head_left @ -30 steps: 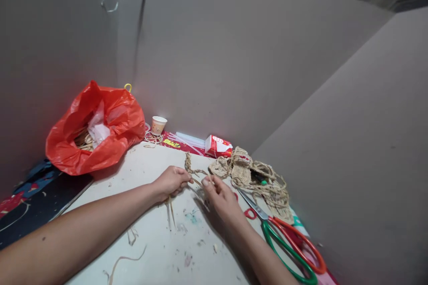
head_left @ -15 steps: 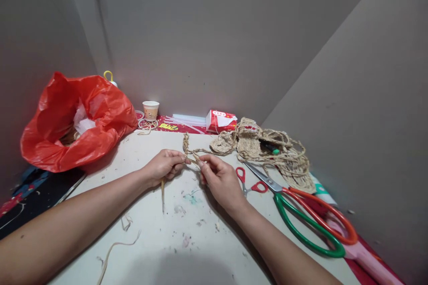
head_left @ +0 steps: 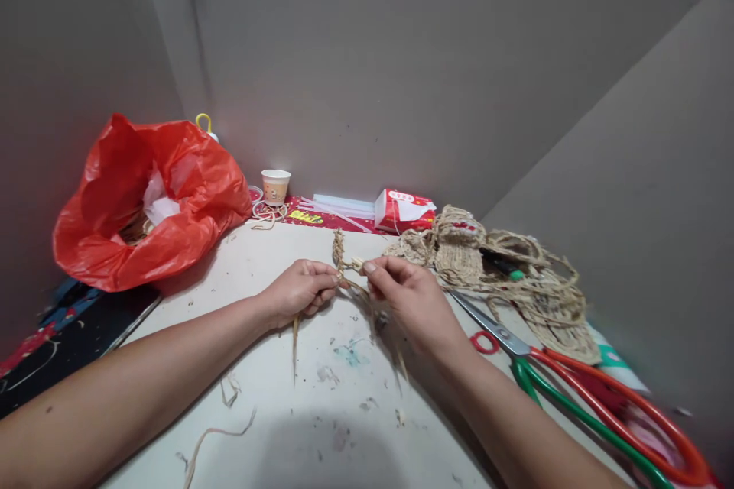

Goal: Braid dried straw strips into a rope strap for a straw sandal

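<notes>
A short straw braid rises between my hands above the white tabletop. My left hand pinches its lower end between thumb and fingertips, and a loose straw end hangs below that palm. To the right, my right hand is closed in a pinch on a pale straw strand that runs out from the braid. Another strand trails from the braid under the right hand and dangles toward the table. What lies inside the curled fingers is hidden.
Large scissors with orange and green handles and small red-handled scissors lie right. Behind them are woven straw pieces. A red plastic bag, a paper cup and a tissue pack stand along the back.
My right hand has drawn away from the left, pulling its strand out to the right. The left hand keeps its pinch. The whole view has shifted a little.
</notes>
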Demonstrator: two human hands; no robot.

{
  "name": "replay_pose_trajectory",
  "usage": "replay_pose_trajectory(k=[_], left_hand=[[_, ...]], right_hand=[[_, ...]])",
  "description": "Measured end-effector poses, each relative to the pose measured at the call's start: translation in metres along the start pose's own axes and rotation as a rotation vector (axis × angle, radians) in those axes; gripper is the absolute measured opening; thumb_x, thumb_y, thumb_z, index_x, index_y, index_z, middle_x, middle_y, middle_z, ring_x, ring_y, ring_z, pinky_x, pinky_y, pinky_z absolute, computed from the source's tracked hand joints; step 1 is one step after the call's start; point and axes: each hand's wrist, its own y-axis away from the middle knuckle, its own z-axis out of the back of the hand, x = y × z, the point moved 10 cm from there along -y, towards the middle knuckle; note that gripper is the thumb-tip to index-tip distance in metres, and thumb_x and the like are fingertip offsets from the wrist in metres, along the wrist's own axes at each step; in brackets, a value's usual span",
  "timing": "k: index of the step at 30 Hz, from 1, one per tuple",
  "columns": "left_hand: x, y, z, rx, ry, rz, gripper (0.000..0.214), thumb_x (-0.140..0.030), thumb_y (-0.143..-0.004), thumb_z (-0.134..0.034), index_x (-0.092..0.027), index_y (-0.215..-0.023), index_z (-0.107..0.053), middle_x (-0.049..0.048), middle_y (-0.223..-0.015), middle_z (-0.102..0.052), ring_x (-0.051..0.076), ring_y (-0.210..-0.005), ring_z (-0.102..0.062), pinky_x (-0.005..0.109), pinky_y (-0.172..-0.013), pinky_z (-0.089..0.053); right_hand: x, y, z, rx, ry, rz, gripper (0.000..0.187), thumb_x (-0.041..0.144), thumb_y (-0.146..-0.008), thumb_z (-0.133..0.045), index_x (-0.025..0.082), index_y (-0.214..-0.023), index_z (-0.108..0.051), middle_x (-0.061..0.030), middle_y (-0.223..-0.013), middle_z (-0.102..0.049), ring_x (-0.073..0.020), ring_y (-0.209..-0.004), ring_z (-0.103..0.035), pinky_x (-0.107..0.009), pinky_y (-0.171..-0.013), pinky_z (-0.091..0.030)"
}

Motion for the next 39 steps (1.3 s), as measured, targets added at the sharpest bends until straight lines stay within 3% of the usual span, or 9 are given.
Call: replay_pose_trajectory(k=[5, 14, 24, 28, 31, 36, 37, 39], left_hand=[[-0.001, -0.001, -0.001, -0.001, -0.018, -0.038, 0.012, -0.025, -0.075, -0.057, -0.013, -0.072, -0.058, -0.0075, -0.043, -0.037, 0.003, -0.034, -0.023, 0.021, -0.034, -0.011], [-0.003, 0.001, 0.0, -0.033, -0.055, -0.031, 0.013, -0.025, -0.074, -0.056, -0.012, -0.072, -0.059, -0.0079, -0.043, -0.035, 0.003, -0.035, -0.021, 0.02, -0.034, -0.01], [-0.001, 0.001, 0.0, -0.022, -0.081, -0.041, 0.012, -0.025, -0.074, -0.056, -0.013, -0.071, -0.058, -0.0083, -0.042, -0.037, 0.003, -0.034, -0.022, 0.021, -0.034, -0.012], [-0.002, 0.0, 0.0, -0.02, -0.077, -0.043, 0.012, -0.025, -0.075, -0.055, -0.014, -0.071, -0.057, -0.0082, -0.043, -0.038, 0.003, -0.034, -0.022, 0.021, -0.034, -0.011], [-0.001, 0.001, 0.0, -0.016, -0.076, -0.024, 0.013, -0.026, -0.075, -0.056, -0.013, -0.073, -0.058, -0.0082, -0.044, -0.038, 0.003, -0.034, -0.022, 0.021, -0.035, -0.011], [-0.001, 0.001, -0.003, 0.021, -0.059, -0.029, 0.016, -0.029, -0.075, -0.057, -0.013, -0.073, -0.057, -0.0081, -0.045, -0.039, 0.002, -0.035, -0.021, 0.019, -0.035, -0.011], [-0.002, 0.001, -0.003, 0.025, -0.056, -0.032, 0.016, -0.029, -0.075, -0.057, -0.013, -0.073, -0.058, -0.008, -0.045, -0.039, 0.002, -0.035, -0.021, 0.019, -0.035, -0.011], [-0.002, 0.001, -0.004, 0.028, -0.042, -0.028, 0.015, -0.028, -0.075, -0.058, -0.013, -0.074, -0.058, -0.0077, -0.045, -0.039, 0.002, -0.035, -0.021, 0.019, -0.035, -0.011]], right_hand=[[-0.018, 0.002, -0.003, 0.049, -0.001, 0.007, 0.027, 0.042, -0.074, -0.06, 0.017, -0.063, -0.058, 0.0033, -0.049, -0.043, -0.0099, -0.046, -0.033, -0.023, -0.043, -0.026], [0.002, 0.005, -0.006, 0.04, 0.216, 0.178, 0.018, 0.032, -0.075, -0.057, 0.017, -0.065, -0.062, -0.0027, -0.06, -0.059, -0.0148, -0.056, -0.049, -0.025, -0.049, -0.036], [0.009, 0.004, -0.001, -0.003, 0.34, 0.241, 0.015, 0.029, -0.075, -0.054, 0.018, -0.066, -0.057, -0.0004, -0.062, -0.058, -0.0142, -0.058, -0.05, -0.025, -0.055, -0.038], [0.009, 0.001, 0.001, 0.077, 0.36, 0.189, 0.023, 0.032, -0.078, -0.05, 0.018, -0.062, -0.056, 0.0, -0.057, -0.054, -0.0136, -0.054, -0.047, -0.025, -0.051, -0.036], [0.003, -0.003, 0.009, 0.02, 0.291, 0.135, 0.027, 0.039, -0.081, -0.049, 0.016, -0.073, -0.062, -0.0041, -0.069, -0.062, -0.016, -0.06, -0.053, -0.027, -0.056, -0.04], [-0.029, -0.005, -0.024, 0.267, -0.02, -0.116, 0.033, 0.045, -0.082, -0.05, 0.015, -0.086, -0.061, -0.0077, -0.078, -0.065, -0.0185, -0.066, -0.061, -0.03, -0.062, -0.046], [-0.031, -0.006, -0.026, 0.274, -0.073, -0.154, 0.033, 0.045, -0.081, -0.051, 0.015, -0.089, -0.061, -0.0082, -0.081, -0.065, -0.0187, -0.067, -0.062, -0.031, -0.062, -0.047], [-0.028, -0.011, -0.013, 0.157, -0.113, -0.151, 0.033, 0.043, -0.08, -0.053, 0.015, -0.096, -0.06, -0.0097, -0.088, -0.066, -0.0194, -0.074, -0.063, -0.031, -0.065, -0.048]])
